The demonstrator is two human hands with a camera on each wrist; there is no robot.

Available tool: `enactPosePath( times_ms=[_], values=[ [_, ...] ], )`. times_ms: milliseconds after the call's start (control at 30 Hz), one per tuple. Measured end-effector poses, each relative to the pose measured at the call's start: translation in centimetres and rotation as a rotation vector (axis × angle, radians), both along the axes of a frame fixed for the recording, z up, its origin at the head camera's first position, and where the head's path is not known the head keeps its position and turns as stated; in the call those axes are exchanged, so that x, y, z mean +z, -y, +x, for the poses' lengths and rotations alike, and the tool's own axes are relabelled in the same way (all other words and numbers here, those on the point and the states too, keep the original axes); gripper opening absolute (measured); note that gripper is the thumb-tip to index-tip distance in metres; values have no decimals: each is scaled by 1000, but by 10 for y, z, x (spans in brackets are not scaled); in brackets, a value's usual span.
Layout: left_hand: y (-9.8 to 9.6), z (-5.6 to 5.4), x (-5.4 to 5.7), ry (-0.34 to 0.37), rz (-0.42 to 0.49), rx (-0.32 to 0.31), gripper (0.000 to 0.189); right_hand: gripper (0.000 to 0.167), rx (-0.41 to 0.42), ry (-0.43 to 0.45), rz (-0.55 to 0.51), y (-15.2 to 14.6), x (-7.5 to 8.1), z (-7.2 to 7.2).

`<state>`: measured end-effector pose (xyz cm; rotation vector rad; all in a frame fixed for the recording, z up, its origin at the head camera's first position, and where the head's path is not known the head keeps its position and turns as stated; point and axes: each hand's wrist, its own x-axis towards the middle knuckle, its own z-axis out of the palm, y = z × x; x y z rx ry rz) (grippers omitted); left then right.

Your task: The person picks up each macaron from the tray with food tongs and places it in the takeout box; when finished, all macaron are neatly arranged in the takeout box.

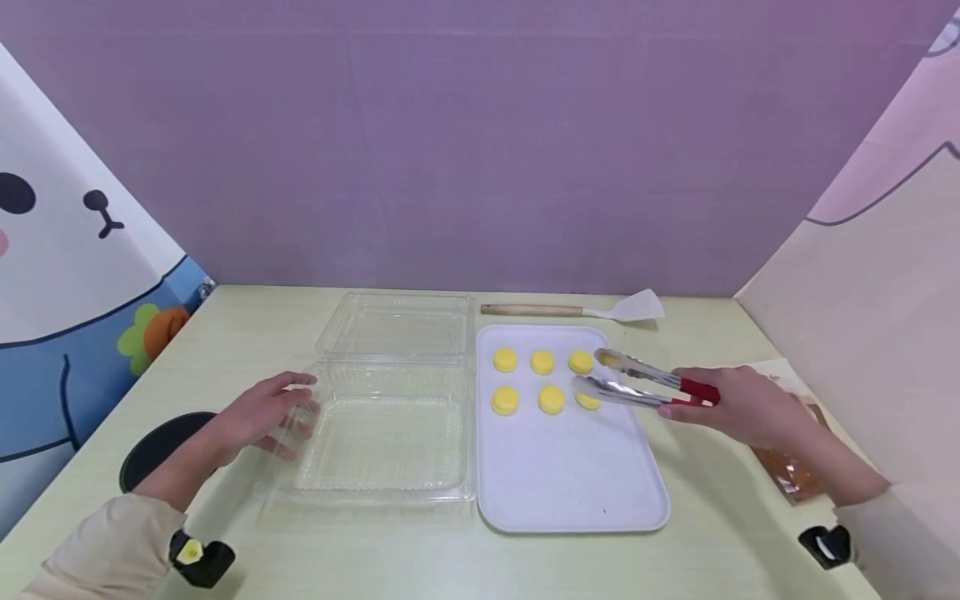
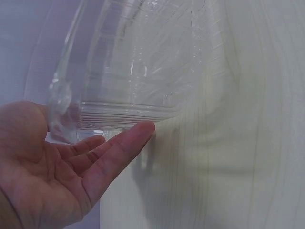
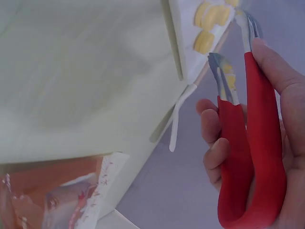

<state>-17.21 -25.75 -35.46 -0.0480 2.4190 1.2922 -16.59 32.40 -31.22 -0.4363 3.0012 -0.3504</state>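
Note:
My right hand [image 1: 750, 404] grips red-handled metal tongs [image 3: 257, 143]. Their tips stand apart over the right end of a white tray [image 1: 566, 483], right beside the right-hand pair of round yellow pieces that look like macarons [image 1: 551, 399]. Several of these sit there in two rows. At the left side of a clear plastic container [image 1: 382, 492] is my left hand [image 1: 262, 412]. Its thumb goes behind the rim and the fingers lie along the outer wall, holding the edge between them. The container's lid [image 1: 397, 325] lies folded back behind it.
A spatula [image 1: 551, 310] with a wooden handle and white blade lies behind the tray. Beyond my left forearm is a dark round dish [image 1: 161, 446]. A reddish-brown packet [image 3: 52, 195] lies under my right forearm. A purple wall [image 1: 480, 167] closes off the back.

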Motion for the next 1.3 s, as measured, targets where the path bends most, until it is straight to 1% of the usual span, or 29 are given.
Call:
enactPosePath(
  times_ms=[100, 300, 500, 767, 900, 1167, 1300],
  values=[
    [0, 0, 0, 1, 4, -1, 54, 63, 20, -17, -9, 2, -4, 1],
    [0, 1, 0, 0, 13, -3, 53, 66, 25, -40, 5, 2, -13, 2],
    [1, 0, -1, 0, 6, -4, 54, 61, 44, -79, -2, 2, -18, 5],
    [1, 0, -1, 1, 10, -12, 54, 55, 50, -134, 22, 1, -23, 6],
    [1, 0, 0, 2, 7, -11, 54, 52, 56, -164, 24, 1, -24, 7],
    [0, 0, -1, -1, 16, -2, 54, 49, 61, -183, 34, 4, -23, 8],
    [0, 0, -1, 3, 19, 2, 54, 49, 80, -197, 35, 4, -22, 7]
  ],
)
